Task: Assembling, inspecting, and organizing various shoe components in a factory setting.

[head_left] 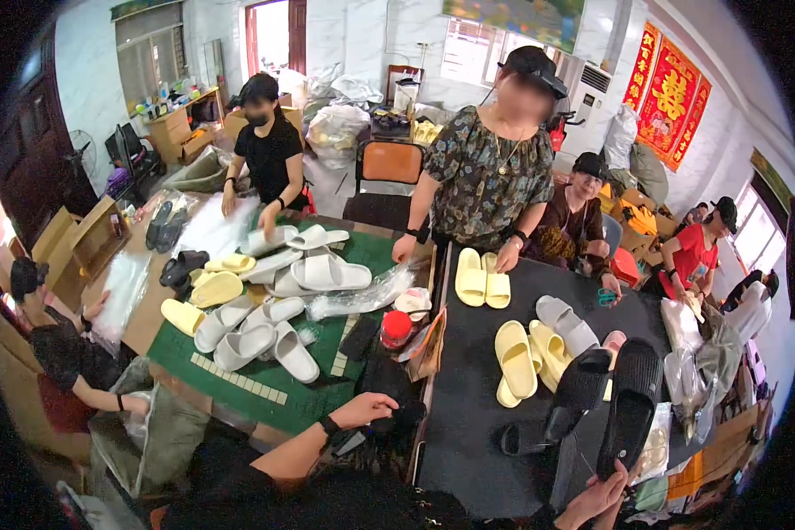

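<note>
My right hand (599, 496) grips a black slipper (632, 402) by its lower end, and it stands up over the black table (468, 442). More black slippers (579, 393) lie beside it. Just beyond are yellow slippers (515, 358), a grey slipper (565, 322) and partly covered pink footwear (615, 340). My left hand (362, 408) is at the near edge of the green-topped table (194, 353), beside dark items. Its fingers are curled together, and what they hold, if anything, is hidden.
Grey slippers (296, 353) and yellow ones (214, 289) are heaped on the green table, near a red-lidded jar (396, 329). Across the black table a person (495, 168) touches a yellow pair (483, 278). Other people work around both tables. A sack (150, 442) sits at left.
</note>
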`<state>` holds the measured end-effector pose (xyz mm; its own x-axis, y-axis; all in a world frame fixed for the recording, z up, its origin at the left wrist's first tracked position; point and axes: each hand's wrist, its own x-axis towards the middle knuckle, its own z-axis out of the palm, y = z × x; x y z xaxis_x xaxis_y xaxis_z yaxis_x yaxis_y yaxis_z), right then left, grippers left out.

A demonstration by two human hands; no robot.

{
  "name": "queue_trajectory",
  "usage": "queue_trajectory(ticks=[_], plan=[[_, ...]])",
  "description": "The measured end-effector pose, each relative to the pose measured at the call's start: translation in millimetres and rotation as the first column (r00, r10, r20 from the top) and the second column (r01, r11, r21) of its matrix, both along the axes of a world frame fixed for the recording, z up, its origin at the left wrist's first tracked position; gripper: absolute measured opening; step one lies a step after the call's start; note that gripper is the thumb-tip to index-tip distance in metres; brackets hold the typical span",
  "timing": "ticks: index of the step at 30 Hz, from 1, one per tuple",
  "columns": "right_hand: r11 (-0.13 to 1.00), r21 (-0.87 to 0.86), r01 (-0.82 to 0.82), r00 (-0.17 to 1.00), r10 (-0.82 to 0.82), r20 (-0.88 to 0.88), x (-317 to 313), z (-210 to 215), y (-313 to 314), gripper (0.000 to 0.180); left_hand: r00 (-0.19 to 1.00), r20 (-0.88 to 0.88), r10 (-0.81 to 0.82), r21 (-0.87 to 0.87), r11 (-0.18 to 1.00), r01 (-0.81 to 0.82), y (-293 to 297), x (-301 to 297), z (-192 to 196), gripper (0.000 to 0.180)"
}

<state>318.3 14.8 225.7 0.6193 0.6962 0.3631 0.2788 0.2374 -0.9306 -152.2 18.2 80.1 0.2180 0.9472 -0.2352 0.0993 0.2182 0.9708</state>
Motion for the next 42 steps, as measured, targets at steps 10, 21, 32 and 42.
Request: queue_trajectory(ticks=[10,21,32,42], plan=[[0.994,-0.081,0.071,0.79,-0.007,0.613,21.1,-11.2,-49.4,0.031,0.98,-0.121,-0.158,0.129,0.976,0.173,-2.6,24.2,1.9,0.023],[0.765,-0.503,-0.401,0.915,0.362,-0.179,-6.5,-77.1,-30.7,0.024,0.882,-0.005,-0.471,0.015,0.882,0.471,3.4,73.5,-29.1,0.025],[0.686,-0.455,-0.569,0.799,0.328,-0.505,-85.8,-148.3,-29.9,0.034,0.834,-0.116,-0.539,0.04,0.837,0.546,4.6,92.6,-28.9,0.024],[0.853,-0.152,-0.5,0.476,0.124,-0.871,-162.6,-207.1,64.0,0.04,0.857,-0.143,-0.495,0.011,0.865,0.502,-13.1,70.1,-16.0,0.031]])
